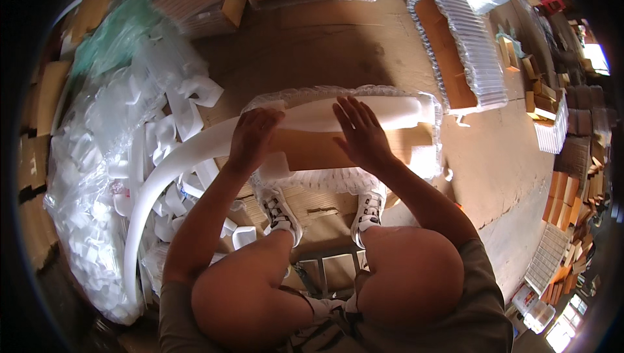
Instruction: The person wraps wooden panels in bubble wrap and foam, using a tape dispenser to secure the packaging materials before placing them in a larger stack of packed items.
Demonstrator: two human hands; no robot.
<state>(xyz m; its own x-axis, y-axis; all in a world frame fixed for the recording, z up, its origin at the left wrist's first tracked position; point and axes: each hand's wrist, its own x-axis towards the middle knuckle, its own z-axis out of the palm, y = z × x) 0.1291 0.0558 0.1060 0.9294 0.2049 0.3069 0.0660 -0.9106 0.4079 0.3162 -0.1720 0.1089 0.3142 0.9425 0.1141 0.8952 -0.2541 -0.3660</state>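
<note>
A wooden piece [312, 150] lies in clear air-column wrap [325, 178] by my feet, with white foam blocks [276, 164] at its corners. A long white foam strip [156, 184] runs along its top and curves down to the left. My left hand [255, 137] is on the strip near the piece's left end, fingers bent over it and pressed together. My right hand [361, 133] lies on the strip right of middle, fingers stretched and spread over its edge, thumb toward the wood.
A big heap of plastic film and foam scraps [84, 210] fills the left side. More wrapped wooden pieces [448, 54] lie ahead and to the upper right on the cardboard-covered floor [286, 35]. Stacks of wooden blocks [562, 197] and cartons line the right.
</note>
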